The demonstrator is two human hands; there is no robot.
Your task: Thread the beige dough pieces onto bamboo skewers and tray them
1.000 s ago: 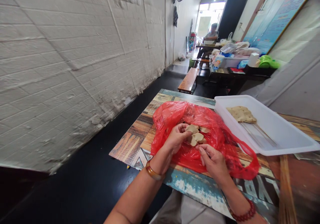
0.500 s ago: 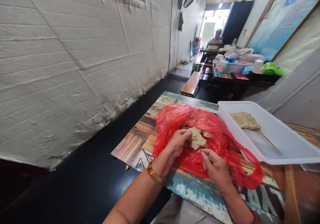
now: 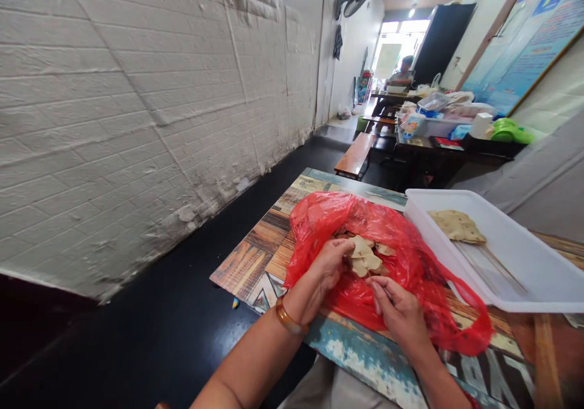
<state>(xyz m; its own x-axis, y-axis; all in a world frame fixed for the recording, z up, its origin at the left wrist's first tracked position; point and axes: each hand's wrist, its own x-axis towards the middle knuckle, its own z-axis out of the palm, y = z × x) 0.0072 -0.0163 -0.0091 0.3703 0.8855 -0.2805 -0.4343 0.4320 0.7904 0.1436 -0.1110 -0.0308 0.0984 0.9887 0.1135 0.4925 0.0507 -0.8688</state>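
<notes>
Over an opened red plastic bag (image 3: 314, 214), my left hand (image 3: 332, 263) pinches the left edge of a pale tan, flat, wavy food piece (image 3: 364, 257). Below and to the right of that piece, my right hand (image 3: 395, 302) has thumb and forefinger closed on a thin skewer at its lower edge; most of the skewer is hidden by the fingers. More tan pieces (image 3: 387, 249) lie in the bag behind it. In a white plastic tray (image 3: 542, 269) on the right rests a stack of skewered tan pieces (image 3: 457, 225), its thin sticks pointing toward the near right.
The patterned wooden table (image 3: 255, 254) carries bag and tray. Beyond it are a wooden bench (image 3: 356, 153) and a dark table heaped with bags and a green item (image 3: 511, 131). A person (image 3: 404, 74) sits far back. A white brick-patterned wall (image 3: 137, 123) runs along the left.
The whole view has shifted slightly, so the scene sits a little farther right and lower. Both hands keep their grip on the food piece and skewer, with hardly any movement relative to the bag.
</notes>
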